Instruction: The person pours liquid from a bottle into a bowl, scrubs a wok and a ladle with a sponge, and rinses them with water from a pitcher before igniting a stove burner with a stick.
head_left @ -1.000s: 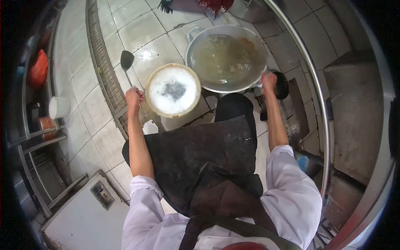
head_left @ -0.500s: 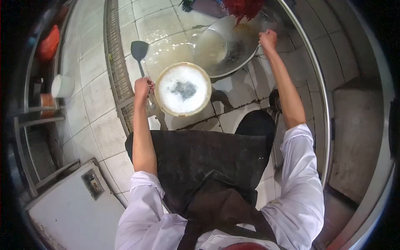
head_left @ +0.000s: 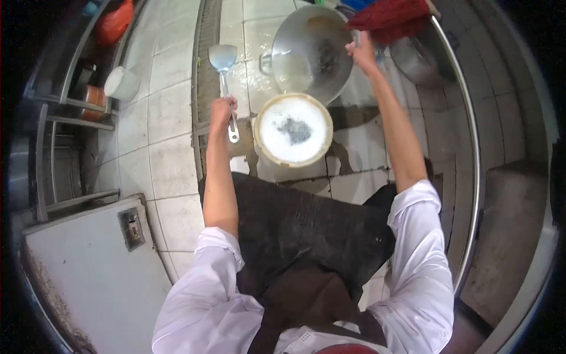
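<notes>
I've tipped the wok point(head_left: 309, 50) up, water gone since a second ago, my right hand point(head_left: 361, 52) clenched on its rim, left hand point(head_left: 222, 112) gripping the ladle point(head_left: 224, 71) beside the foamy bucket point(head_left: 293, 130).

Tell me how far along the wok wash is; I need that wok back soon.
Looks done: the wok is tipped on edge, mostly drained, water spread on the floor tiles. In hand: the right hand grips its rim, the left hand holds the ladle. Left: dark residue inside the wok, and the foamy bucket remains full.
</notes>
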Tool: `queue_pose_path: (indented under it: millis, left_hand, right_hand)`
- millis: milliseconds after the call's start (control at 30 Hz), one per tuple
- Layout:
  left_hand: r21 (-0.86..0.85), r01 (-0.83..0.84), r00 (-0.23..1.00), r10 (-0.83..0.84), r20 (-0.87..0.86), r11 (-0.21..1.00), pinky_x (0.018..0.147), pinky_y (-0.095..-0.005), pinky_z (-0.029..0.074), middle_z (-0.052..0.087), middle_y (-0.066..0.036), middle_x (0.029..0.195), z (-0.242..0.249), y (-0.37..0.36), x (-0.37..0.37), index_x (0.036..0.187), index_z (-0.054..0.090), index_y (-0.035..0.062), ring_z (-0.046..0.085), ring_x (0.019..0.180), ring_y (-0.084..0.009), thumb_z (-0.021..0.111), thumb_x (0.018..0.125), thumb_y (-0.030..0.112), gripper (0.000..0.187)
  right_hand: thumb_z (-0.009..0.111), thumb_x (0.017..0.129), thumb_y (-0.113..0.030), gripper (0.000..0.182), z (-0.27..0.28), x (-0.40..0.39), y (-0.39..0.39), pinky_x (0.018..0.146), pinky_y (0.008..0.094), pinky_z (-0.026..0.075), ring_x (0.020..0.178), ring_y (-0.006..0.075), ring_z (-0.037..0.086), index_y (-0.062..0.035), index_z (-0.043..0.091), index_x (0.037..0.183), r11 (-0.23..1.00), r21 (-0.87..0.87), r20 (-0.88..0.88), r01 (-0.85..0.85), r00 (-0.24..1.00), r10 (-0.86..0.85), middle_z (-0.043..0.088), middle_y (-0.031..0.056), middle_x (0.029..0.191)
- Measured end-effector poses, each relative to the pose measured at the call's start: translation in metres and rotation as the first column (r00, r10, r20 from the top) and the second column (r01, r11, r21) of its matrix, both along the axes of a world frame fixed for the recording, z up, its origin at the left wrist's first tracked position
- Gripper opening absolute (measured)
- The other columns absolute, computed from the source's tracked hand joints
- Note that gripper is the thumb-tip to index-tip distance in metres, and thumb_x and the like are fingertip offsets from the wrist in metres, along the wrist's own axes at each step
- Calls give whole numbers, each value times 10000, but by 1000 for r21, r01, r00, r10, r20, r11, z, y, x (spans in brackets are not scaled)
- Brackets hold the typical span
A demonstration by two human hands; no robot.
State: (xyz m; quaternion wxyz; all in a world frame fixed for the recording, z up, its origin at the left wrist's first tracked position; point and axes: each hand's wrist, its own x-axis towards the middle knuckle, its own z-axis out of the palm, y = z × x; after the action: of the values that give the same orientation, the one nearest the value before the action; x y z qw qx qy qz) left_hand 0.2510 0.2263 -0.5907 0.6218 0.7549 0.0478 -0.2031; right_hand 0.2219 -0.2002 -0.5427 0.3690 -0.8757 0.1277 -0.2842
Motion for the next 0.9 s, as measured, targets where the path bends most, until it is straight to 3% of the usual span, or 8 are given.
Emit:
queue_pose_path:
  millis: [67, 200, 333, 400, 433, 600, 800, 900]
  left_hand:
    - [-14, -71, 997, 71, -11, 997, 400, -268, 348, 504, -12, 578, 16, 1, -6, 723, 568, 44, 468, 444, -124, 461, 882, 227, 265]
    - [35, -104, 995, 104, 2, 994, 391, -270, 356, 495, -3, 562, 16, 21, -3, 722, 590, 47, 466, 421, -126, 490, 881, 234, 265]
    - [22, -206, 978, 206, 18, 978, 401, -274, 363, 499, -5, 560, 26, 46, -3, 720, 583, 47, 469, 432, -122, 505, 877, 219, 245]
    - [-11, -256, 967, 256, -16, 967, 418, -272, 363, 504, -9, 563, 32, 58, -5, 715, 574, 45, 474, 449, -120, 499, 877, 208, 242]
    - [58, -253, 967, 253, 14, 966, 431, -270, 360, 503, -12, 562, 40, 62, -8, 713, 567, 43, 475, 460, -118, 498, 874, 200, 236]
    - [128, -249, 969, 248, 22, 960, 426, -257, 369, 523, -9, 575, 29, 77, -2, 695, 573, 53, 467, 448, -106, 503, 865, 194, 231]
    - [186, -135, 990, 126, 61, 973, 455, -280, 378, 547, -35, 588, 0, 98, 19, 695, 597, 20, 516, 529, -139, 513, 833, 175, 224]
    - [194, -167, 983, 149, 106, 967, 467, -292, 399, 557, -50, 608, -37, 120, 45, 732, 610, 4, 541, 586, -159, 506, 822, 159, 207]
  right_hand:
    - [520, 741, 12, 333, 3, 19, 20, 613, 357, 471, 638, 233, 593, -51, 409, 1049, 977, 180, 35, -118, 993, 114, 568, 86, 708]
    - [469, 743, 68, 323, -2, 48, 55, 597, 327, 489, 624, 171, 576, -67, 458, 1036, 981, 80, 113, -178, 979, 169, 538, 72, 723]
    - [445, 727, 76, 304, -2, 64, 79, 650, 376, 481, 713, 291, 607, -14, 443, 1017, 980, -1, 58, -197, 979, 197, 573, 160, 791]
    - [543, 721, 5, 306, -4, 78, 77, 716, 425, 458, 835, 316, 589, -14, 436, 1007, 919, -354, 19, -174, 981, 194, 572, 166, 841]
    - [575, 723, -25, 361, 3, 82, 80, 790, 456, 444, 982, 348, 531, -12, 421, 1048, 889, -422, -226, -179, 970, 88, 540, 191, 1000]
    - [597, 734, -94, 488, -6, 72, 146, 889, 467, 421, 1122, 355, 434, -32, 388, 1171, 905, -423, -282, -39, 955, -91, 441, 176, 1200]
    - [579, 724, -204, 339, -72, 22, 220, 773, 445, 491, 833, 399, 603, -24, 604, 1009, 768, -232, -812, -597, 554, 185, 569, 200, 1012]
    - [601, 730, -258, 445, -63, -40, 228, 785, 497, 478, 1017, 374, 534, -48, 554, 1119, 653, -358, -805, -667, 575, 147, 486, 213, 1157]
